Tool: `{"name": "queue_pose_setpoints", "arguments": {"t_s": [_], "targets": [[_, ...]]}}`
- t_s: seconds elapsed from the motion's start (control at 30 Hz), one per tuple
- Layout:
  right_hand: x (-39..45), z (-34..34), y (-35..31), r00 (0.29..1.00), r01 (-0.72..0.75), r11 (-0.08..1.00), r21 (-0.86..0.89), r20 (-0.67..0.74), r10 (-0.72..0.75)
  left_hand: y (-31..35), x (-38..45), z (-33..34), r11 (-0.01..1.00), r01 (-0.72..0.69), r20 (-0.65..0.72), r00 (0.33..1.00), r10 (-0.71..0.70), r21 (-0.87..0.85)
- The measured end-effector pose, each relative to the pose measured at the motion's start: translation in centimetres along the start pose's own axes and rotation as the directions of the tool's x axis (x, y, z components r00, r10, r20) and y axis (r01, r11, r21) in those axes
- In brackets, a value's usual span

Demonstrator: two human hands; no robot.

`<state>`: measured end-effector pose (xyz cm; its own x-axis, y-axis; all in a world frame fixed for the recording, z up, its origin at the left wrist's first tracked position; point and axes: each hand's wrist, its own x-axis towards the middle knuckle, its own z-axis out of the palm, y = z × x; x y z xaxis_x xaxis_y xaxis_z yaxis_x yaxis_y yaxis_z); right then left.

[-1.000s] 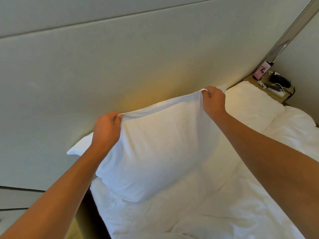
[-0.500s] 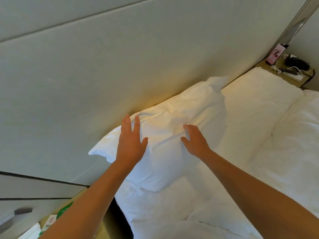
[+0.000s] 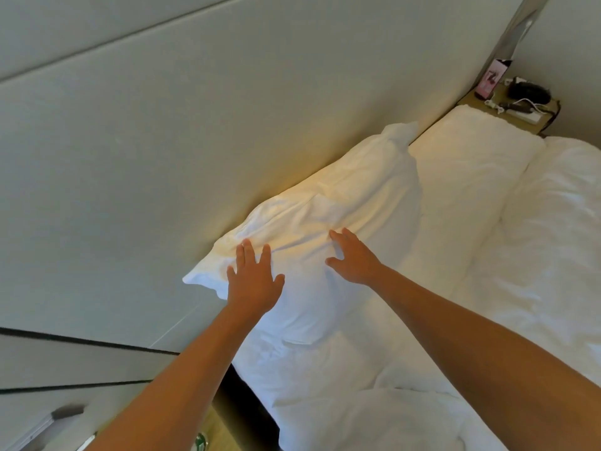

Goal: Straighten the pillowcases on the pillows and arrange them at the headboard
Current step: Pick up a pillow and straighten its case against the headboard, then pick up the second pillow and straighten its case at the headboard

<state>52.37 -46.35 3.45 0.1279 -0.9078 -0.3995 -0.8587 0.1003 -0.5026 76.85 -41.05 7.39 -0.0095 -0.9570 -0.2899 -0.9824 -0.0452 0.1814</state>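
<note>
Both palms down now: left hand (image 3: 254,281) and right hand (image 3: 353,258) lie flat with fingers spread on the white pillow (image 3: 341,209), which sits against the headboard (image 3: 227,125), beside a second pillow (image 3: 468,177).

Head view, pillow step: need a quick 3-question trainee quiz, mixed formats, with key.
1. True or false: the left hand grips a corner of the near pillow.
2. Multiple choice: where does the near pillow lie? A) upright in mid-air B) flat on the bed, along the headboard C) on the bedside shelf
3. Fill in: the second pillow lies to the ____ of the near pillow, closer to the bedside shelf.

Key: 1. False: both the left hand and the right hand have spread fingers flat on the pillow. 2. B. 3. right.
</note>
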Motion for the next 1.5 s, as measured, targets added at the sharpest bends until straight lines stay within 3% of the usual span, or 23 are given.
{"name": "queue_pose_setpoints", "arguments": {"t_s": [0.1, 0.23, 0.4, 0.53, 0.7, 0.83, 0.97, 1.1, 1.17, 1.37, 1.5], "targets": [[-2.1, -0.4, 0.2, 0.999, -0.027, 0.998, 0.061, -0.025, 0.028, 1.0, 0.0, -0.1, 0.996, -0.05, 0.01, 0.999, 0.051, -0.067], [-8.6, -1.8, 3.2, 0.977, -0.171, 0.957, 0.235, -0.084, 0.196, 5.0, -0.7, 0.3, 0.974, -0.18, 0.076, 0.979, 0.191, -0.137], [-21.2, -2.8, 10.3, 0.869, -0.364, 0.854, 0.371, -0.196, 0.455, 14.9, -4.0, 2.3, 0.914, -0.353, 0.229, 0.891, 0.393, -0.199], [-34.4, -0.7, 15.8, 0.705, -0.491, 0.723, 0.486, -0.266, 0.657, 24.3, -9.8, 4.7, 0.817, -0.55, 0.32, 0.753, 0.575, -0.172], [-52.1, 4.0, 20.4, 0.454, -0.661, 0.495, 0.564, -0.225, 0.862, 35.3, -20.7, 8.6, 0.628, -0.749, 0.429, 0.506, 0.748, -0.212], [-64.7, 8.2, 22.4, 0.295, -0.743, 0.334, 0.58, -0.164, 0.941, 42.0, -30.5, 12.0, 0.477, -0.837, 0.492, 0.307, 0.815, -0.269], [-73.5, 12.1, 24.9, 0.178, -0.747, 0.203, 0.633, -0.103, 0.979, 46.5, -39.1, 15.9, 0.41, -0.857, 0.534, 0.199, 0.822, -0.312], [-78.5, 14.6, 30.1, 0.138, -0.714, 0.198, 0.671, -0.143, 0.98, 49.9, -45.7, 20.4, 0.412, -0.859, 0.56, 0.189, 0.807, -0.304], [-79.9, 15.0, 33.7, 0.135, -0.691, 0.218, 0.689, -0.173, 0.976, 52.0, -47.9, 22.7, 0.437, -0.857, 0.577, 0.218, 0.787, -0.272], [-81.2, 15.5, 47.3, 0.276, -0.714, 0.307, 0.629, -0.151, 0.949, 58.9, -50.2, 30.1, 0.61, -0.765, 0.585, 0.405, 0.703, -0.204], [-80.4, 14.8, 55.7, 0.292, -0.702, 0.31, 0.641, -0.138, 0.947, 62.5, -49.6, 34.6, 0.682, -0.718, 0.602, 0.486, 0.634, -0.138]]}}
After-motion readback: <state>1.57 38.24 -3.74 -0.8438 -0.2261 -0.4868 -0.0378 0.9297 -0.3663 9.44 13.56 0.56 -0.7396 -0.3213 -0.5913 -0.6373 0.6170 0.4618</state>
